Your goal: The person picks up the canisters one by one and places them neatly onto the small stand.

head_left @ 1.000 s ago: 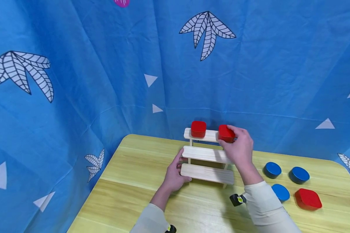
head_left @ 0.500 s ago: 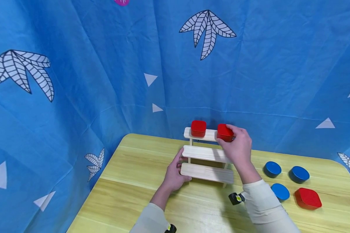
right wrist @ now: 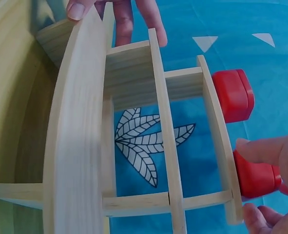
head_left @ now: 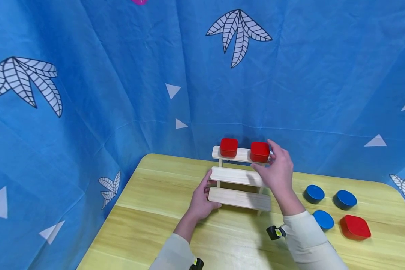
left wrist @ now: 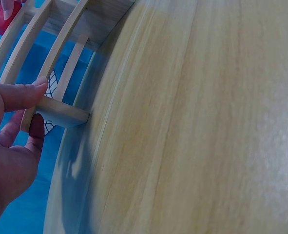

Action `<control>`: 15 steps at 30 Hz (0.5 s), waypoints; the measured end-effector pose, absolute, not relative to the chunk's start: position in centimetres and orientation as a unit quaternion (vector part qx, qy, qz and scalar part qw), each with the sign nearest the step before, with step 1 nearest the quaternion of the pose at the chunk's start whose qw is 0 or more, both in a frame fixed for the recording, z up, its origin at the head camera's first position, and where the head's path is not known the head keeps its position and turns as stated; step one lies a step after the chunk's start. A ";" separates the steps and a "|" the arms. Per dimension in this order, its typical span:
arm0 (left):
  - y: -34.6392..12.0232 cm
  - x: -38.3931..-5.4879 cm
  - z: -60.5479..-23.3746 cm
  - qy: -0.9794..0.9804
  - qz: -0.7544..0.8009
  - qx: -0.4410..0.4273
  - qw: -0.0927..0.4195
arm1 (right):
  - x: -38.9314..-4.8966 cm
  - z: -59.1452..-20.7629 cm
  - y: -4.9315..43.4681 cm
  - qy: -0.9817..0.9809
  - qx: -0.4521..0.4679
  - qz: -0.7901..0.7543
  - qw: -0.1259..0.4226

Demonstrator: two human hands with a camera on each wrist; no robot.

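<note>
A wooden three-tier display stand stands on the table near its back edge. My left hand grips the left end of its lowest shelf. In the left wrist view the thumb lies on one side of that board and the fingers on the other. Two red square boxes are on the top shelf, the left red box and the right red box. Beside the right box is my right hand, its thumb and forefinger spread apart around the box. The lower two shelves hold nothing.
To the right on the table are three round blue boxes, including a blue box near the stand and another blue box. A third blue box lies partly behind the right sleeve, near a red box. A blue curtain hangs behind.
The right red box has shifted slightly left along the top shelf. My right hand's fingers have then spread and let go of it. My left hand keeps its hold on the stand.
</note>
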State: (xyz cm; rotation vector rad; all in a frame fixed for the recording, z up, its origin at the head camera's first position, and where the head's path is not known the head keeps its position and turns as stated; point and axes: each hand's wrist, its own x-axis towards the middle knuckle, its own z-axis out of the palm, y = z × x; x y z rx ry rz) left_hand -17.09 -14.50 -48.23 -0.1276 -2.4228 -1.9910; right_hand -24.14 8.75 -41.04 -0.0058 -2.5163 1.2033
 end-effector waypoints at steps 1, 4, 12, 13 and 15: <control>-14.5 -17.1 -48.3 -0.771 -0.635 -0.040 0.002 | -24.1 -41.1 8.8 -0.887 -0.001 0.427 0.176; -14.5 -17.2 -48.4 -0.770 -0.637 -0.038 0.004 | -23.8 -41.2 9.0 -0.885 0.001 0.430 0.178; -14.5 -17.3 -48.8 -0.767 -0.640 -0.041 0.003 | -23.2 -41.9 9.6 -0.875 -0.009 0.454 0.166; -14.5 -17.3 -48.8 -0.766 -0.642 -0.042 0.004 | -23.1 -42.0 9.7 -0.874 -0.009 0.455 0.169; -14.5 -17.3 -48.9 -0.764 -0.644 -0.041 0.004 | -22.9 -42.1 9.8 -0.872 -0.008 0.457 0.176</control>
